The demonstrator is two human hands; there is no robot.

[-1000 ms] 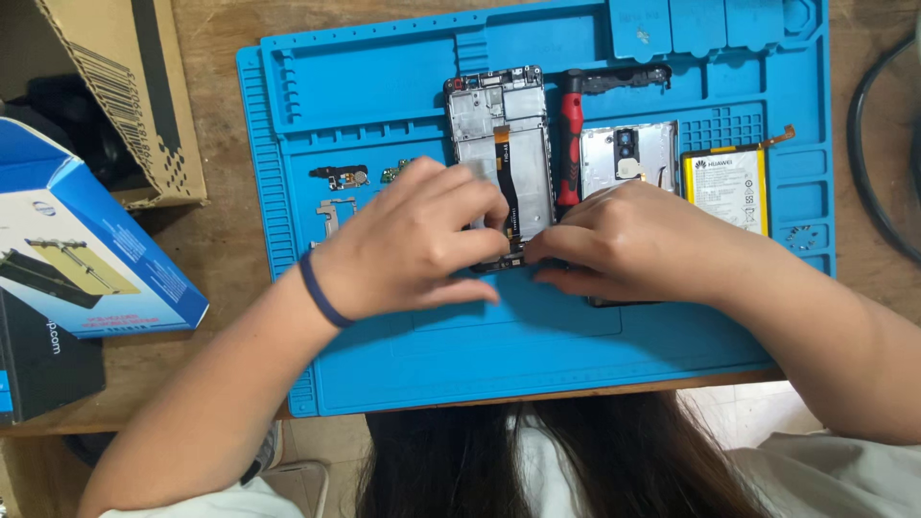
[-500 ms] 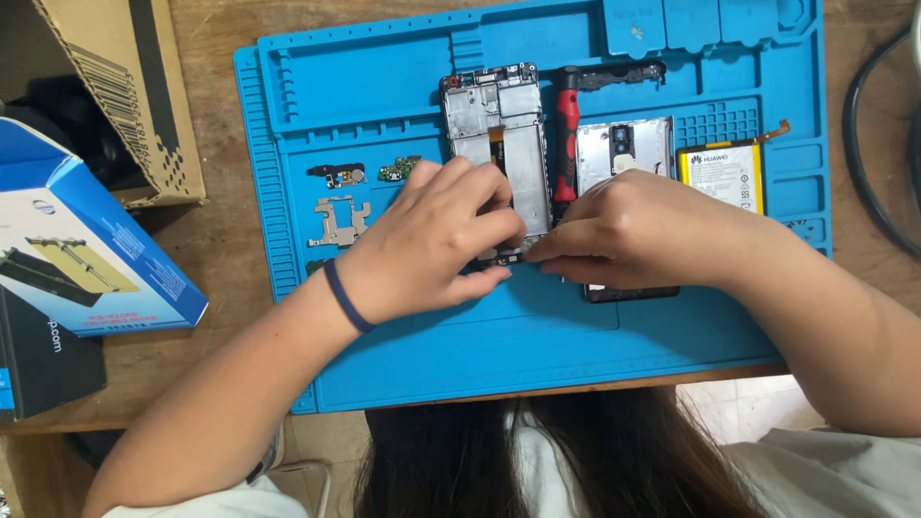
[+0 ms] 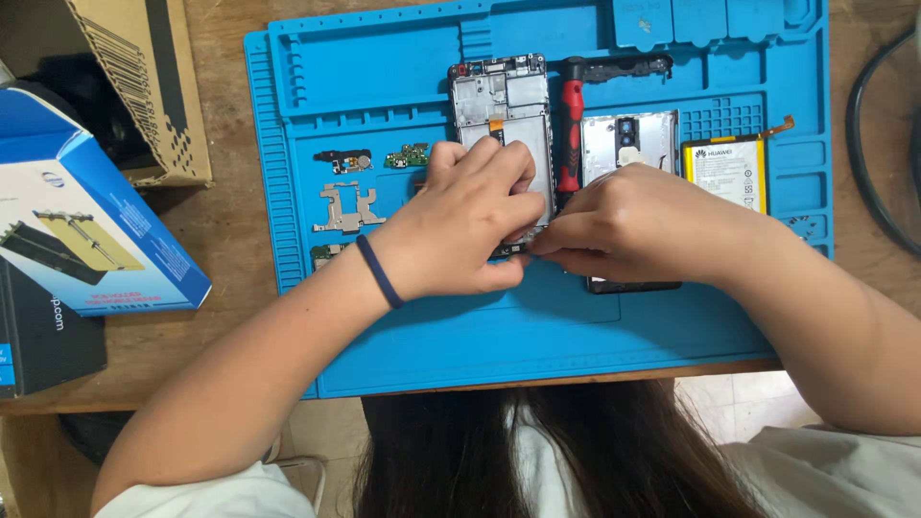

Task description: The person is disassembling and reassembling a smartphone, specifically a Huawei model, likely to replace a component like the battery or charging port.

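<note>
An opened phone frame (image 3: 504,115) lies upright in the middle of the blue work mat (image 3: 422,326). My left hand (image 3: 460,225) rests over the frame's lower half, fingers curled on it, a dark band on the wrist. My right hand (image 3: 628,230) meets it from the right, its fingertips pinched at the frame's bottom edge. What the fingertips pinch is hidden. A red-handled screwdriver (image 3: 572,144) lies just right of the frame.
A silver back cover (image 3: 628,134) and a battery (image 3: 726,173) lie right of the screwdriver. Small metal brackets (image 3: 347,208) and circuit pieces (image 3: 408,155) sit on the mat's left part. A blue box (image 3: 91,230) and a cardboard box (image 3: 144,77) stand to the left.
Both hands stay together at the frame's lower end; the fingers have shifted only slightly. The view has drifted a little.
</note>
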